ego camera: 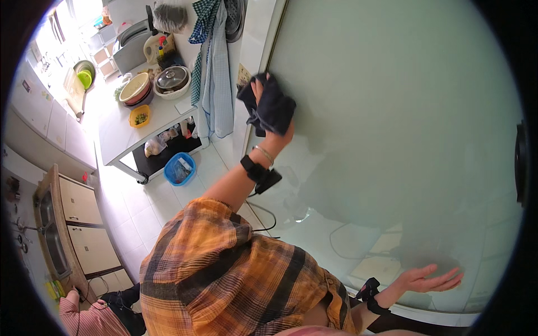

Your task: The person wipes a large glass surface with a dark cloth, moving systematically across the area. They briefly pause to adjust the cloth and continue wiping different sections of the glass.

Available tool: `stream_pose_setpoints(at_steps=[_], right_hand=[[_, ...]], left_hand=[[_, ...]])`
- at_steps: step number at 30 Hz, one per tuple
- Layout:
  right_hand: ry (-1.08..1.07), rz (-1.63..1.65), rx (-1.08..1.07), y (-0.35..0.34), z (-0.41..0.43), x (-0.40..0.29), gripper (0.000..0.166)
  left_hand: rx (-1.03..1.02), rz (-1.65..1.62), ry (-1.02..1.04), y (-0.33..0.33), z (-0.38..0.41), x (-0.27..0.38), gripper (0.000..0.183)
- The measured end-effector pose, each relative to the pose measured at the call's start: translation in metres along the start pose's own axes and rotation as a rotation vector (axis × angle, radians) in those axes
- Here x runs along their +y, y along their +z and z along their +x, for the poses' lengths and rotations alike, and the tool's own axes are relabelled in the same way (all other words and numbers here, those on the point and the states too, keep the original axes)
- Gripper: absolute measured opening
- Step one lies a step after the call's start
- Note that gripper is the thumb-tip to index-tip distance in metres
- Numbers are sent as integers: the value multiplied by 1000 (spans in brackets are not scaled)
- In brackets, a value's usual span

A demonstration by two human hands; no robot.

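My left hand (286,132) grips a dark cloth (273,105), bunched over the fingers, at the edge of a large greenish glass door panel (399,105). Part of that hand is hidden under the cloth. A bracelet and a black strap with a small device (260,174) sit on my left wrist and forearm. Lower right, my right hand (433,279) is empty, its fingers apart, in front of the glass; whether it touches the pane I cannot tell. Another black strapped device (370,290) is on the right wrist. Reflections show in the glass.
A white table (162,115) at upper left bears baskets, a lidded pot and a yellow bowl (139,116). Checked cloths (216,80) hang beside the door frame (256,38). A blue basin (180,169) stands on the tiled floor. Another person (96,313) is near the sink counter (71,248).
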State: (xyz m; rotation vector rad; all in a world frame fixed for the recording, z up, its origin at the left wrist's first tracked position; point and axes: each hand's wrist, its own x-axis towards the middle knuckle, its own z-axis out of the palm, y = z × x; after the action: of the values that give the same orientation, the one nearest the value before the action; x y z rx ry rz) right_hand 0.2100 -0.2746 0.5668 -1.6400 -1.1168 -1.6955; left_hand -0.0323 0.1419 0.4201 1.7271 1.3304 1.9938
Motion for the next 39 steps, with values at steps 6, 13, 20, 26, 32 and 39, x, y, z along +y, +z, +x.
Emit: stream_pose_setpoints(at_steps=[6,13,20,26,32,39], right_hand=[[5,-26,-28,-12,4,-1,52],[45,-26,-29,-1,1,-3,51],[33,-31,-44,-4,1,-4,50],[112,-61,-36,-9,-4,-13,53],[100,-49,-18,-14,-3,-7,53],[277,102,-132,-60,-27,-19,47]], left_hand=[[-53,-236,-8,14,-26,6,65],[-207,-120,570,-25,-34,140,64],[-261,-243,713,-20,3,104,75],[7,-80,456,-17,57,139,58],[-447,-142,994,-36,-110,141,61],[-593,-338,871,-37,-113,201,62]])
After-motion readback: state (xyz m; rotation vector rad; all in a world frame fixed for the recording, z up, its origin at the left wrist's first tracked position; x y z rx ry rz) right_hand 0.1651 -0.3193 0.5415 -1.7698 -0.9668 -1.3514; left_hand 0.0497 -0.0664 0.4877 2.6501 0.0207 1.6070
